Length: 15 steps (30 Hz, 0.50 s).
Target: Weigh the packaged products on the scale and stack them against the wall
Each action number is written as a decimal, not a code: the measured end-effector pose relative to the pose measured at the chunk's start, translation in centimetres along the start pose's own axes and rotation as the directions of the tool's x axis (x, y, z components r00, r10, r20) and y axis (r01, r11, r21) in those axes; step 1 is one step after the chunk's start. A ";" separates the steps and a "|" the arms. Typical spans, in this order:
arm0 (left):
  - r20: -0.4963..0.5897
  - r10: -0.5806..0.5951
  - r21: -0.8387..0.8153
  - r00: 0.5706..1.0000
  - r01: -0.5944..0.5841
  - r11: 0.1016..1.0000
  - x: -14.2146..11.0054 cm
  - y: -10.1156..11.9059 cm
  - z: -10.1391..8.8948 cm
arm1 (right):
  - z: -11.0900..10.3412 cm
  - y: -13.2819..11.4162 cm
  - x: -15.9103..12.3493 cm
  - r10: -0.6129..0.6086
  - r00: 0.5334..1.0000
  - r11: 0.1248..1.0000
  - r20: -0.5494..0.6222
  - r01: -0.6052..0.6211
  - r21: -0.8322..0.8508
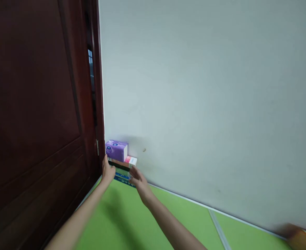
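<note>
A purple tissue pack (117,150) lies on top of a small stack of books or boxes in the corner by the door. The upper layer is a pink-and-white box or book (132,161), and a dark blue book (121,180) with pale lettering forms the bottom. My left hand (107,171) is at the stack's left end, fingers pointing up and thumb apart from them. Around the right end, my right hand (139,180) has its thumb and fingers spread, covering part of the stack. Whether either palm presses on the stack cannot be made out.
A dark reddish-brown door (38,104) stands at the left, its hinge beside the corner. Behind the stack rises a pale wall (207,97). The floor is green (168,211) with a light strip across it. A blurred orange-brown object (300,238) is at the lower right.
</note>
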<state>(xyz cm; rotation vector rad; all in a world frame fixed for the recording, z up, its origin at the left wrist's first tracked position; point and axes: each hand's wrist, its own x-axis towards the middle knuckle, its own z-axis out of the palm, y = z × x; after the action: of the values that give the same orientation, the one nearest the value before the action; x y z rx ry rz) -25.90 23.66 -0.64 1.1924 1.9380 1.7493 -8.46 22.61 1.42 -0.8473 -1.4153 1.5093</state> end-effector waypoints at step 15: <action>0.185 0.043 -0.012 0.982 -0.041 0.999 -5.5 3.7 -2.1 | 0.5 -3.7 -1.1 -0.156 0.987 0.983 0.027 0.158 -0.089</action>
<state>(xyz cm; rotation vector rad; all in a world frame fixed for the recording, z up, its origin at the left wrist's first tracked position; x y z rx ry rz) -22.45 17.99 1.45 1.3505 1.8092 1.6006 -7.97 21.32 5.00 -0.7581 -1.5378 1.3459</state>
